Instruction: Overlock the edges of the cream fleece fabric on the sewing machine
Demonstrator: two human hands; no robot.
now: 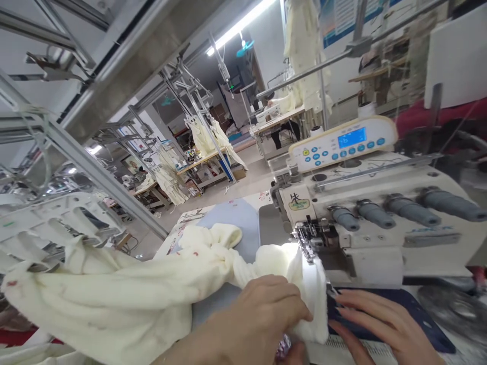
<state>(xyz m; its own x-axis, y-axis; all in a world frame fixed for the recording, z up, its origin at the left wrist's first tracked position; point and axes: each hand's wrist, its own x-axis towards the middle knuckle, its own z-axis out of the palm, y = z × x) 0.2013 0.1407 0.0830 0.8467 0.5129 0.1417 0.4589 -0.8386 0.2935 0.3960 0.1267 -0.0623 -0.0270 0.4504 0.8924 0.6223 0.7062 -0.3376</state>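
A cream, fleecy garment (125, 289) with small reddish marks lies across the machine bed and hangs off to the left. Its folded edge, with a white band (314, 289), sits under the presser foot (306, 248) of the sewing machine (369, 203). My left hand (272, 309) is closed on the cloth just in front of the foot, fingers curled over it. Something shiny and pinkish shows below that hand, too hidden to name. To the right of the cloth edge, my right hand (384, 324) has its fingers stretched and apart, the fingertips close to the band.
A control panel (344, 144) with a lit blue screen tops the machine. Grey tubular covers (411, 210) stick out of its front. At left stands a white hanger rack (57, 228) beside a slanting metal post (110, 172). Other sewing tables (279, 121) with cream cloth stand behind.
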